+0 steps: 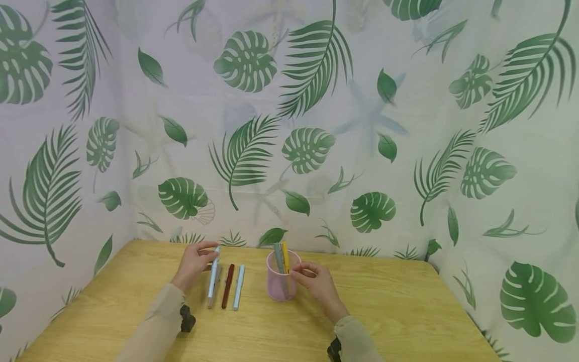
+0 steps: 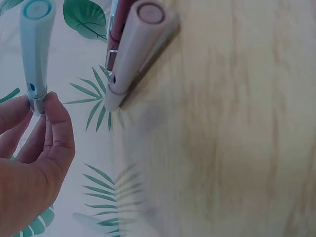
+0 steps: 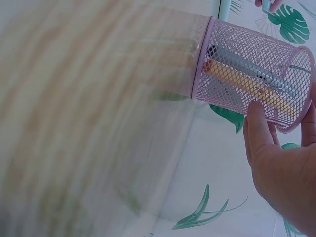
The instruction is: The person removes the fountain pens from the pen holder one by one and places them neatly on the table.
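My left hand [image 1: 194, 262] pinches a light blue pen [image 2: 37, 54] near its lower end in the left wrist view, holding it tilted above the table. Just behind and under it lies a greyish pen [image 2: 136, 44], partly covered in the head view. To its right are a dark red pen [image 1: 228, 286] and a second light blue pen [image 1: 238, 287], side by side. A pink mesh pen cup [image 1: 281, 289] stands upright with a grey-green pen [image 1: 278, 256] and a yellow pen [image 1: 285, 256] inside. My right hand [image 1: 318, 286] holds the cup's right side by the rim.
The wooden table [image 1: 398, 311] runs back to a white cloth backdrop [image 1: 325, 211] printed with green leaves, which also closes off both sides. A dark wrist-worn device [image 1: 187, 319] sits on the left sleeve, and another [image 1: 334, 349] on the right.
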The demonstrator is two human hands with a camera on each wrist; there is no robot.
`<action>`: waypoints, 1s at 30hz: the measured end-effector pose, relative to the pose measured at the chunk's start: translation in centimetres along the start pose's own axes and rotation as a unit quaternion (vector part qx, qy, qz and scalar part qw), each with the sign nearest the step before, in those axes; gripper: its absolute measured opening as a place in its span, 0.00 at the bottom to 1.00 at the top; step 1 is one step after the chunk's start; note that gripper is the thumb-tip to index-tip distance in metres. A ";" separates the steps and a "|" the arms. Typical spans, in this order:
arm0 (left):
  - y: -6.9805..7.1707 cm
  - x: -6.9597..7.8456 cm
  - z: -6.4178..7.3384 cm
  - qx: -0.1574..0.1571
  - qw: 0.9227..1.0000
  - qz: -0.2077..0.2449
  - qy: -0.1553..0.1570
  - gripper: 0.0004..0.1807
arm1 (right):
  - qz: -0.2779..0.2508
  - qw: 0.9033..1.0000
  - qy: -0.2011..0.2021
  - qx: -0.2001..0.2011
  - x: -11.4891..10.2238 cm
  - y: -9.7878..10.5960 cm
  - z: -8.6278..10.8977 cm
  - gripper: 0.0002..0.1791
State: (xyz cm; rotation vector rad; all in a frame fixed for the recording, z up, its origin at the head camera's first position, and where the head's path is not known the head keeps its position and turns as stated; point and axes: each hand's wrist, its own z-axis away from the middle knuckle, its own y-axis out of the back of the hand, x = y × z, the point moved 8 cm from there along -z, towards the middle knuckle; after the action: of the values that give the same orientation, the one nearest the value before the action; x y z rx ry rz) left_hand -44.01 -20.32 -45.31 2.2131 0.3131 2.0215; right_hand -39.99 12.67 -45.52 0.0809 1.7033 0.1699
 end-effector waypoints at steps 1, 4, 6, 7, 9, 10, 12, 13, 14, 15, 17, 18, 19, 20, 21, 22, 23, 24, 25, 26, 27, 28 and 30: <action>0.1 -0.1 0.0 0.000 1.000 -0.007 -0.001 0.20 | -0.002 1.000 -0.003 0.002 0.0 0.0 0.0 0.14; 0.3 -0.4 -0.1 0.007 1.000 -0.025 0.005 0.21 | -0.003 1.000 -0.004 0.003 0.0 0.0 -0.1 0.14; 0.5 -0.7 -0.1 0.010 0.999 -0.031 0.012 0.21 | -0.002 1.000 -0.002 0.003 -0.1 0.0 -0.1 0.14; 0.5 -0.9 -0.2 0.011 0.999 -0.031 0.016 0.21 | -0.004 1.000 -0.002 0.003 -0.2 0.0 -0.1 0.13; 0.6 -1.3 -0.3 0.015 0.999 -0.029 0.028 0.21 | -0.005 1.000 -0.002 0.005 -0.2 0.0 -0.1 0.13; 0.7 -1.6 -0.3 0.017 0.999 -0.028 0.037 0.21 | -0.007 1.000 -0.001 0.006 -0.2 0.0 -0.1 0.13; 0.7 -2.1 -0.4 0.016 0.998 -0.028 0.051 0.20 | -0.013 1.000 -0.001 0.007 -0.2 0.0 0.0 0.12; 0.7 -2.3 -0.4 0.017 0.998 -0.028 0.060 0.20 | -0.018 1.000 -0.002 0.005 -0.3 -0.1 0.0 0.12; 0.7 -2.6 -0.4 0.016 0.997 -0.029 0.067 0.20 | -0.020 1.000 -0.004 0.004 -0.4 -0.1 0.0 0.12; 0.8 -2.8 -0.4 0.015 0.997 -0.030 0.073 0.20 | -0.020 1.000 -0.005 0.003 -0.6 -0.1 0.1 0.12; 0.8 -3.1 -0.4 0.013 0.996 -0.033 0.077 0.20 | -0.022 1.000 -0.006 -0.001 -1.3 -0.2 0.5 0.12; 0.8 -3.2 -0.4 0.013 0.996 -0.036 0.078 0.20 | -0.020 1.000 -0.002 -0.003 -1.3 -0.2 0.6 0.12; 0.8 -3.3 -0.4 0.012 0.996 -0.038 0.078 0.19 | -0.018 1.000 -0.001 -0.005 -1.8 -0.2 0.9 0.12; 0.9 -3.3 -0.4 0.010 0.996 -0.040 0.077 0.19 | -0.016 1.000 -0.001 -0.005 -2.3 -0.2 1.2 0.13; 0.9 -3.3 -0.3 0.009 0.996 -0.042 0.078 0.19 | -0.016 1.000 0.000 -0.006 -2.7 -0.3 1.4 0.13; 0.9 -3.3 -0.3 0.008 0.996 -0.042 0.079 0.20 | -0.016 1.000 0.003 -0.007 -2.8 -0.3 1.5 0.13; 1.0 -3.3 -0.2 0.006 0.996 -0.043 0.082 0.20 | -0.016 1.000 0.004 -0.007 -2.7 -0.3 1.4 0.13; 1.0 -3.3 -0.2 0.006 0.995 -0.045 0.084 0.20 | -0.016 1.000 0.003 -0.007 -2.3 -0.3 1.2 0.13; 1.1 -3.3 -0.1 0.006 0.995 -0.045 0.086 0.21 | -0.019 1.000 -0.002 -0.006 -2.3 -0.3 1.1 0.13; 1.1 -3.3 -0.1 0.007 0.995 -0.048 0.090 0.21 | -0.019 1.000 -0.002 -0.004 -1.8 -0.3 0.8 0.13; 1.1 -3.3 -0.1 0.009 0.994 -0.051 0.093 0.22 | -0.018 1.000 -0.001 -0.003 -1.2 -0.2 0.4 0.13; 1.2 -3.4 -0.1 0.011 0.994 -0.055 0.095 0.22 | -0.016 1.000 0.001 -0.002 -0.8 -0.2 0.1 0.13; 1.3 -3.5 -0.1 0.018 0.993 -0.061 0.100 0.21 | -0.016 1.000 0.003 0.000 0.0 -0.2 -0.3 0.13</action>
State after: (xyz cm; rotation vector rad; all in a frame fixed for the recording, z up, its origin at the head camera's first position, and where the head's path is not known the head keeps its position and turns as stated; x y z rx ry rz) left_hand -44.32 -22.39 -48.40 1.9596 0.4969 2.1901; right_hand -40.25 12.50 -45.48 0.0518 1.7087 0.1465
